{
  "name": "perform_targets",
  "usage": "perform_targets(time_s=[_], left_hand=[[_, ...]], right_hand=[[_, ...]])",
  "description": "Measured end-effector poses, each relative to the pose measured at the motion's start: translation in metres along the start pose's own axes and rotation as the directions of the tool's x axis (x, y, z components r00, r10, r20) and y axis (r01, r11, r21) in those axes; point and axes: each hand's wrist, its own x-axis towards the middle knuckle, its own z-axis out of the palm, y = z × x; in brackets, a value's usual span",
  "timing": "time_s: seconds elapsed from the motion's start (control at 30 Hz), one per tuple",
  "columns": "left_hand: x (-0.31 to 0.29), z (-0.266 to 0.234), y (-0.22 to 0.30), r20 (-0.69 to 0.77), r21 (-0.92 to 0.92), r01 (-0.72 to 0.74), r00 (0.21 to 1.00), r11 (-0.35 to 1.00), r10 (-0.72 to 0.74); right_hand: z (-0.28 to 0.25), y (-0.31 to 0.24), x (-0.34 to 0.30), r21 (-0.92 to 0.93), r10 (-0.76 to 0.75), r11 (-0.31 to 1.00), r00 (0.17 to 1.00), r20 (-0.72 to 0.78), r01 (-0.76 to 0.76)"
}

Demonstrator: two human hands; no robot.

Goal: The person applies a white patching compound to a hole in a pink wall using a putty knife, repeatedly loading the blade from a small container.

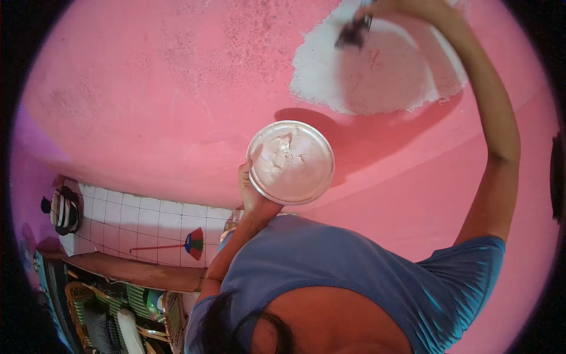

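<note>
My left hand (252, 192) grips the side of a white round tub (303, 199), its thumb near the rim. Pale, wet-looking white stuff with streaks and small lumps fills the tub. High up against the pink wall (194, 118), my right hand (407, 7) is closed around a dark-headed hand tool (352, 34). Motion blurs that tool, so I cannot tell its exact kind. It is over a white patch (318, 71) with ragged edges, and the shadow of my arm and hand falls across the patch. The right fingers are partly cut off by the top edge.
Dark speckles mark the wall left of the patch. Below left, a white tiled floor (153, 215) carries a red-handled broom (193, 243) and a dark-and-white bundle (63, 209). A brown ledge (135, 271) borders it, with furniture and assorted household things beyond.
</note>
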Motion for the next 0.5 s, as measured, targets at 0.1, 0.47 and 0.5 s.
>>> perform_targets(time_s=[0.1, 0.47, 0.5], left_hand=[[-0.003, 0.005, 0.002, 0.020, -0.035, -0.023, 1.000, 0.999, 0.024], [-0.003, 0.007, -0.001, 0.106, -0.027, -0.025, 0.994, 0.999, 0.028], [-0.003, 0.007, 0.000, 0.104, -0.026, -0.027, 0.994, 0.999, 0.030]], right_hand=[[0.059, -0.025, -0.001, 0.063, -0.133, 0.990, 0.989, 0.061, 0.130], [0.004, 0.031, 0.040, 0.020, -0.019, 1.000, 0.973, -0.232, 0.024], [-0.007, 0.038, 0.043, -0.054, 0.005, 0.998, 0.963, -0.270, -0.020]])
